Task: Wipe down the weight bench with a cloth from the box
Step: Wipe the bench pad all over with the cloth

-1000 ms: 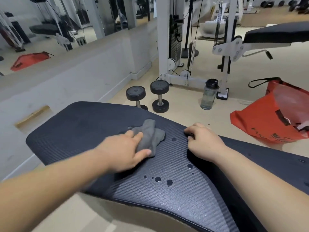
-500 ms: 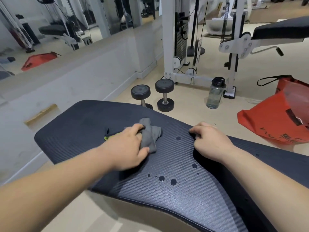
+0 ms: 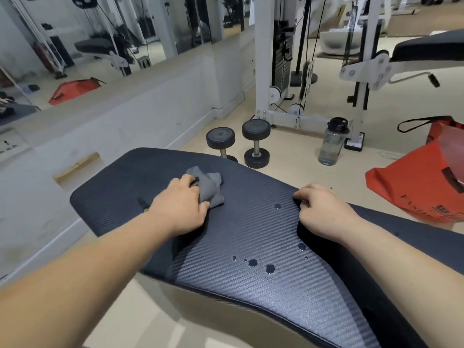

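The black ribbed weight bench pad [image 3: 251, 237] fills the middle of the view. My left hand [image 3: 182, 205] presses a crumpled grey cloth [image 3: 209, 187] onto the pad's far left part, fingers and thumb closed around it. My right hand [image 3: 320, 209] rests on the pad's far edge with its fingers curled over that edge. Several water drops [image 3: 261, 264] lie on the pad between my forearms, and one more drop [image 3: 277, 205] sits near my right hand.
Two black dumbbells [image 3: 256, 144] stand on the floor beyond the bench. A clear water bottle [image 3: 332, 143] stands by a white cable machine [image 3: 281, 59]. A red bag [image 3: 416, 187] lies at the right. A low wall with mirrors runs along the left.
My left hand has slid the cloth further left and away across the pad. My right hand stays on the far edge. The drops lie where they were.
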A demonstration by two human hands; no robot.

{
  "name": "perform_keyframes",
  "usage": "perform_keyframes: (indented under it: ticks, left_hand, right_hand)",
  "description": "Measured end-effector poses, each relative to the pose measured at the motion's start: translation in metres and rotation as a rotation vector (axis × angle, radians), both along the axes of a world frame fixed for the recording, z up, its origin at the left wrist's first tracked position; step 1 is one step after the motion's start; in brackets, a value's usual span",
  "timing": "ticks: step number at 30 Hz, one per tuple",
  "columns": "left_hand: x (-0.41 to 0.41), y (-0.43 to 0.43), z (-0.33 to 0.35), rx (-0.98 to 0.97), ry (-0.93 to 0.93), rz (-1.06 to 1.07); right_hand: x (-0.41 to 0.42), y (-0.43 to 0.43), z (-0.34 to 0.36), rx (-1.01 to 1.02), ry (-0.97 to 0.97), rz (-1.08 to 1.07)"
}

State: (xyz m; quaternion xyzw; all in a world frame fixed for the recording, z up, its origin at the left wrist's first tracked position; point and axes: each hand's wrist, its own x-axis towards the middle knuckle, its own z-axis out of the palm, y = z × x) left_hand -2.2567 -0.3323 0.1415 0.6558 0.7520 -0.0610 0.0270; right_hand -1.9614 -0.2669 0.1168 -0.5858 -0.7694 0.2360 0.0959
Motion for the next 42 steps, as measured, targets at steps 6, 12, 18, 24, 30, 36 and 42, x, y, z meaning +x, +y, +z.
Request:
perform_keyframes:
  ticks: [6,12,18,24,30,36,42]
  left_hand:
    - [0.017,-0.048,-0.014,0.156,-0.118,-0.078]
    - [-0.051,-0.071,-0.012,0.148,0.018,0.337]
    - [0.02,-0.114,-0.025,0.236,-0.03,0.045]
    - [-0.03,-0.086,-0.004,0.193,-0.256,0.247]
    - [0.046,-0.107,-0.021,0.22,-0.077,0.002]
    - [0.008,-0.077,-0.021,0.126,-0.115,0.088]
    - [0.1,-0.101,-0.015,0.157,-0.119,0.006]
  right_hand:
    - [-0.001,-0.003,0.003,0.013,-0.004,-0.014]
    - [0.0,-0.019,0.006,0.05,-0.078,0.012]
    - [0.0,-0.021,0.01,0.059,-0.126,-0.004]
    - [-0.001,-0.019,0.008,0.024,-0.108,0.0]
    - [0.003,-0.014,0.007,0.029,-0.081,-0.005]
    - [0.007,-0.012,0.005,0.022,-0.048,-0.028]
    - [0.015,-0.011,0.004,0.013,-0.018,-0.005]
